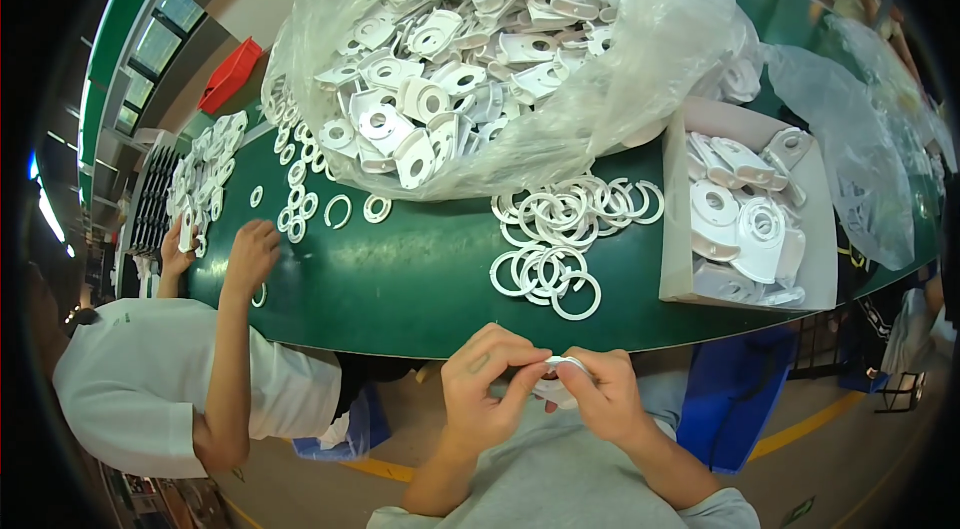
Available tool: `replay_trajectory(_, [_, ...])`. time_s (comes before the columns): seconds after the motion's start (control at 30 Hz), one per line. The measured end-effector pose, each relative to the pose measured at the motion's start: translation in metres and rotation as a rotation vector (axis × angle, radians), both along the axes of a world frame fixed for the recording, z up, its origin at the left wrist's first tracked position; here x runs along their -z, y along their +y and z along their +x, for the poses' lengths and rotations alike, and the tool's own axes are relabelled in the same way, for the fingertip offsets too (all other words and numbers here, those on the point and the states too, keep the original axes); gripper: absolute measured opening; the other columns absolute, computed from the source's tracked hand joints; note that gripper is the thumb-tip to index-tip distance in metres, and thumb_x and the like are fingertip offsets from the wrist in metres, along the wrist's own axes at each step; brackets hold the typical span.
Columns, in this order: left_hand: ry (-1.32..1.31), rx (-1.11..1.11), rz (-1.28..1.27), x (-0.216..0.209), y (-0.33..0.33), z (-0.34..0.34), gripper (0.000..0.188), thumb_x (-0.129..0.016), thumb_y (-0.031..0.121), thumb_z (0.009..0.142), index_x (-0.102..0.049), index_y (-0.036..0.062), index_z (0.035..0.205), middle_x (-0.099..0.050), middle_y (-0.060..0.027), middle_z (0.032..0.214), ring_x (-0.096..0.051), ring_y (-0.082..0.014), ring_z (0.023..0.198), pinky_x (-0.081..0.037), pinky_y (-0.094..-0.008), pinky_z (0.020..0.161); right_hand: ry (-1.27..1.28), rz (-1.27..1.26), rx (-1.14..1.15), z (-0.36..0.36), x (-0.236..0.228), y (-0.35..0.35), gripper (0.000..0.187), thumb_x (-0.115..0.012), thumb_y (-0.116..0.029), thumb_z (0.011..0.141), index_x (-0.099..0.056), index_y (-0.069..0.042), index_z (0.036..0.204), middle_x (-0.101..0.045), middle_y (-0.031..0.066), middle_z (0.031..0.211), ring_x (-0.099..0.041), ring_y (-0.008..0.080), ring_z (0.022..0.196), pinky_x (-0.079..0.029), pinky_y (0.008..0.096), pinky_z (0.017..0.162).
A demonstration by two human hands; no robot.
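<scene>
Just off the table's near edge, my left hand and my right hand meet around a small white plastic part. My left thumb and forefinger pinch its left side, at the upper rim. On the other side my right thumb presses on its top, and the fingers curl beneath. Much of the part is hidden by my fingers, so its full shape cannot be made out. Beyond my hands lies a loose heap of thin white rings, some with a gap in them.
A large clear plastic bag full of white plastic parts covers the far middle of the green table. On the right stands an open box of similar parts. At left, a co-worker handles white parts near a red bin.
</scene>
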State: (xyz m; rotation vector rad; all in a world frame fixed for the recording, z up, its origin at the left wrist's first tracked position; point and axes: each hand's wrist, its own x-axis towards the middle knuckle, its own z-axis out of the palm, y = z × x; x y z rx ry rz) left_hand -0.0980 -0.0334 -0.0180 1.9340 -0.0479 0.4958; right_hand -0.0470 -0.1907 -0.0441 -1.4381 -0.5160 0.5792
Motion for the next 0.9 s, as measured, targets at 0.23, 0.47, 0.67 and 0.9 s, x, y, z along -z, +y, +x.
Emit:
replay_trajectory(0.23, [0.188,-0.066,-0.012,-0.011,-0.011,0.001,0.034,-0.074,-0.005,0.068,-0.063,-0.0034,0.1,-0.061,-0.0095,0.091,-0.059,-0.0172,0.08,-0.047,-0.0239,0.067,0.49,0.103,-0.034,0.004,-0.007,0.001,0.034,-0.037,-0.025,0.101,-0.059,0.001,0.098,-0.063,0.0066,0.075,-0.062,0.0114,0.061,-0.045,0.0233,0.047])
replay_trajectory(0.47, [0.336,0.113,-0.333,-0.003,0.001,0.004,0.034,-0.068,-0.004,0.078,-0.063,0.0003,0.111,-0.061,-0.0091,0.093,-0.061,-0.013,0.076,-0.051,-0.0246,0.061,0.508,0.17,-0.068,0.01,-0.003,-0.009,0.045,-0.033,-0.037,0.101,-0.052,0.002,0.11,-0.064,0.0094,0.09,-0.065,0.0153,0.066,-0.049,0.0253,0.046])
replay_trajectory(0.67, [0.218,-0.123,-0.286,-0.001,0.011,0.006,0.011,-0.06,-0.006,0.082,-0.068,-0.005,0.089,-0.064,-0.0081,0.074,-0.058,-0.0109,0.064,-0.044,-0.0214,0.055,0.303,-0.041,0.032,0.017,-0.044,-0.04,0.02,-0.058,-0.007,0.089,-0.054,-0.002,0.108,-0.064,0.0075,0.089,-0.066,0.0127,0.066,-0.05,0.0236,0.046])
replay_trajectory(0.9, [0.165,-0.2,-0.101,0.019,0.025,0.023,0.011,-0.056,-0.004,0.086,-0.066,-0.0057,0.087,-0.062,-0.0061,0.074,-0.055,-0.0087,0.061,-0.042,-0.0194,0.055,-0.516,-0.401,0.944,0.111,-0.069,-0.151,0.026,-0.054,-0.018,0.093,-0.061,0.002,0.109,-0.061,0.0033,0.075,-0.053,0.0069,0.053,-0.038,0.0217,0.037])
